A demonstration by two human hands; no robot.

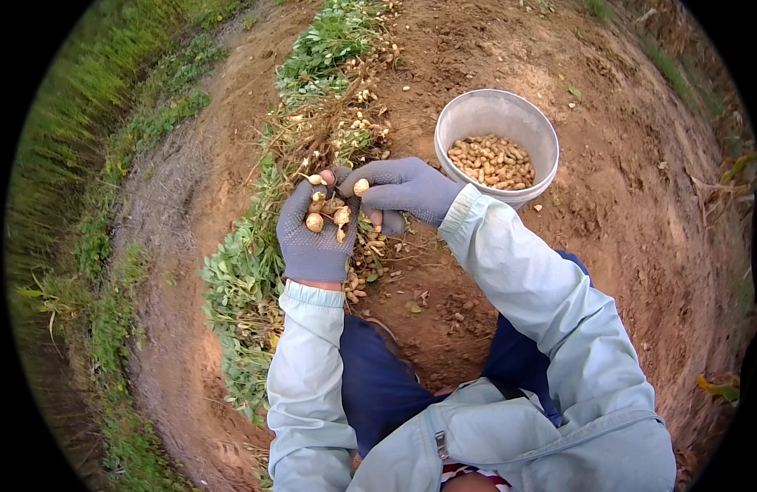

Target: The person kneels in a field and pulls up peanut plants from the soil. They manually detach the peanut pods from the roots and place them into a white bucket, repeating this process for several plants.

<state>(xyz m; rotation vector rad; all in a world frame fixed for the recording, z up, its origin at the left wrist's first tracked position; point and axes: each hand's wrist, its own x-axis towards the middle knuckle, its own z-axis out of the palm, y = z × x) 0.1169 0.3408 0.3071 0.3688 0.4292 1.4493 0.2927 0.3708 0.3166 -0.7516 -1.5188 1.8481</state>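
Observation:
Both of my hands wear grey knit gloves with small dots and meet over a row of pulled peanut plants (239, 266). My left hand (311, 246) is cupped, palm up, around several loose peanuts (341, 216); its thumb and fingertips curl near the stems. Just to the right, the fingers of my right hand (411, 190) are bent, with a pale peanut (361, 187) at their tips. More peanuts show below that hand, partly hidden by the fingers.
A white bucket (475, 121), partly filled with peanuts (491, 160), stands on the reddish soil (632, 189) beyond my right hand. The plant row runs away ahead and back along my left arm. Tall green grass (75, 123) borders the far left. My blue-trousered knees (378, 377) are below.

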